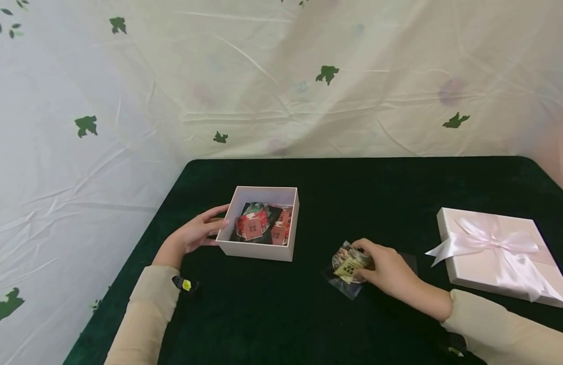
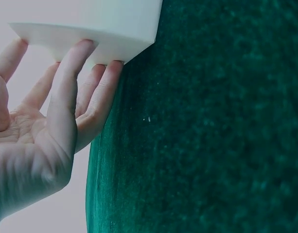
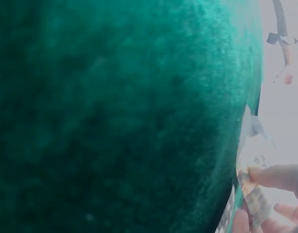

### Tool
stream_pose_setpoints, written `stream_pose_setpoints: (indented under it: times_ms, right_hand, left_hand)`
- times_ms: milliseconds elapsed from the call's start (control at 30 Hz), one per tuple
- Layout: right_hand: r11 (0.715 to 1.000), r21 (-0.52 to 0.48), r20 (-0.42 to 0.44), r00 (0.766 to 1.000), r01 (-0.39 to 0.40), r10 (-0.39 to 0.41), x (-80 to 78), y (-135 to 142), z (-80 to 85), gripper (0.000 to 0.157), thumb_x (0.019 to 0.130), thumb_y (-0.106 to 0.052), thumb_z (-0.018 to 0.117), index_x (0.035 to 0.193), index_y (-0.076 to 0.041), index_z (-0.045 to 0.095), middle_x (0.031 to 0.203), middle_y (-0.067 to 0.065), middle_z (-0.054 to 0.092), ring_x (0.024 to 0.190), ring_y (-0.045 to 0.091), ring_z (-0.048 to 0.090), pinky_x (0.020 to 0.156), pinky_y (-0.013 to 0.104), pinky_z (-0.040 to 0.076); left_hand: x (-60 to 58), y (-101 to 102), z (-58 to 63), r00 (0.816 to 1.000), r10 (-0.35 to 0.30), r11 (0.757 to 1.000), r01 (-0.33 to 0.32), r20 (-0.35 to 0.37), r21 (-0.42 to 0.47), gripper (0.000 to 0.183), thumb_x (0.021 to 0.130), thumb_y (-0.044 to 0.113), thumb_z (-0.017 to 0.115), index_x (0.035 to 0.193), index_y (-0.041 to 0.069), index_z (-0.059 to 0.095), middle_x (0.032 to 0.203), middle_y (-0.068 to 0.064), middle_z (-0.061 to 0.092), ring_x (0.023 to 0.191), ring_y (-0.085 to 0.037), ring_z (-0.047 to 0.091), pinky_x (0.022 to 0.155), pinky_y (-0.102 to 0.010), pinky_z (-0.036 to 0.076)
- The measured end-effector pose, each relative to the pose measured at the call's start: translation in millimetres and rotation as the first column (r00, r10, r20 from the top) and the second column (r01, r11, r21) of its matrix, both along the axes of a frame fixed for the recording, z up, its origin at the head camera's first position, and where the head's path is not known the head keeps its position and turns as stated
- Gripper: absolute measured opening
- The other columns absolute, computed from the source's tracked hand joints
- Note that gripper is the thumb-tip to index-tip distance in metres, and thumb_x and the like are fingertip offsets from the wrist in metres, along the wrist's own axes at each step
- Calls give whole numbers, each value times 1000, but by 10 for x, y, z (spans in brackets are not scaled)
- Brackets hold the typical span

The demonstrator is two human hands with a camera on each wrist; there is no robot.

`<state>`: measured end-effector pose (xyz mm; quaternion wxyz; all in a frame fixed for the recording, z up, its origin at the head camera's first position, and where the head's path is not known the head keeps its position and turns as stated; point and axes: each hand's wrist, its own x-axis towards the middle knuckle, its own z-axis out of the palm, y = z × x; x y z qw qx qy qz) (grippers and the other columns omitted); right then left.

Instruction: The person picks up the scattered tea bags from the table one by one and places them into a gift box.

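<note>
On the left of the table, an open pale pink box (image 1: 254,251) contains several clear packets of printed cut-outs (image 1: 254,225) with red houses and foliage. My left hand (image 1: 200,232) touches the box's left outer wall with its fingertips. The left wrist view shows those fingers (image 2: 66,92), fairly straight, against the box's side. To the right of the box, my right hand (image 1: 391,268) pinches a clear packet (image 1: 347,268) with a yellow house picture, between thumb and fingers. In the right wrist view the packet (image 3: 255,155) appears at the right edge, partly hidden by the fingers.
A pale pink lid (image 1: 487,253) with a white satin bow lies at the right. Partly behind my right hand is a dark flat piece (image 1: 408,261). Dark green cloth (image 1: 377,192) covers the table, and a pale patterned curtain (image 1: 263,76) hangs behind it.
</note>
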<state>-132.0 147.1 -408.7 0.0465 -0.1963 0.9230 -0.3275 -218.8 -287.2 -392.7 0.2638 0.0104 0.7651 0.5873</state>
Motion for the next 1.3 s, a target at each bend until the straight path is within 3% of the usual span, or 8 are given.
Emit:
stream_pose_setpoints:
  times_ms: [133, 267, 400, 567, 667, 967, 1300]
  right_hand:
    - [987, -157, 57, 998, -27, 36, -9, 64, 11, 40, 80, -9, 73, 116, -6, 57, 85, 3, 61, 62, 8, 53, 52, 25, 46]
    - [966, -259, 156, 987, 0, 42, -36, 90, 39, 34, 81, -10, 71, 112, -4, 58, 88, 4, 65, 72, 11, 60, 59, 25, 50]
    - [943, -327, 284, 958, 59, 39, -59, 96, 69, 34, 83, -10, 69, 112, 1, 57, 94, 8, 68, 83, 17, 64, 68, 26, 53]
    - [916, -387, 397, 916, 109, 58, -62, 119, 117, 35, 86, -12, 65, 115, 5, 55, 98, 12, 68, 85, 20, 66, 70, 29, 56]
    - [906, -405, 409, 911, 123, 60, -65, 130, 165, 33, 88, -12, 64, 115, 6, 55, 99, 13, 68, 85, 19, 66, 71, 30, 56]
    - [903, -411, 380, 924, 126, 44, -135, 131, 370, 33, 92, -12, 60, 118, 6, 53, 102, 13, 67, 83, 15, 65, 72, 30, 56]
    - [903, -418, 335, 941, 101, 50, -307, 51, 623, 35, 93, -14, 59, 121, 6, 52, 107, 16, 65, 86, 13, 65, 76, 31, 56]
  left_hand:
    - [-10, 6, 0, 1000, 5, 1000, -5, 1, -6, 68, 96, 33, 55, 153, 23, 18, 152, -19, 26, 134, -37, 34, 102, -51, 41]
    - [-27, 10, 4, 1000, 8, 1000, -8, 1, -11, 68, 96, 34, 55, 152, 23, 19, 152, -18, 26, 133, -37, 35, 103, -51, 41]
    - [-33, 20, 8, 1000, 9, 1000, -9, 1, -13, 69, 96, 35, 55, 152, 23, 19, 152, -18, 25, 134, -37, 34, 104, -53, 39]
    - [-37, 25, -7, 1000, 9, 1000, -8, 9, -13, 68, 96, 35, 55, 152, 24, 19, 153, -18, 24, 134, -37, 33, 103, -52, 40]
    - [-37, 28, -15, 1000, 10, 1000, -9, 7, -20, 69, 95, 35, 56, 152, 24, 19, 152, -18, 25, 134, -37, 35, 102, -51, 41]
    - [-30, 28, -16, 1000, 18, 999, -17, 4, -30, 70, 95, 35, 57, 153, 24, 19, 152, -19, 25, 135, -38, 34, 102, -52, 41]
    - [-20, 8, -23, 1000, 25, 999, -25, 9, -24, 70, 95, 36, 57, 152, 25, 19, 152, -19, 25, 135, -38, 34, 102, -52, 41]
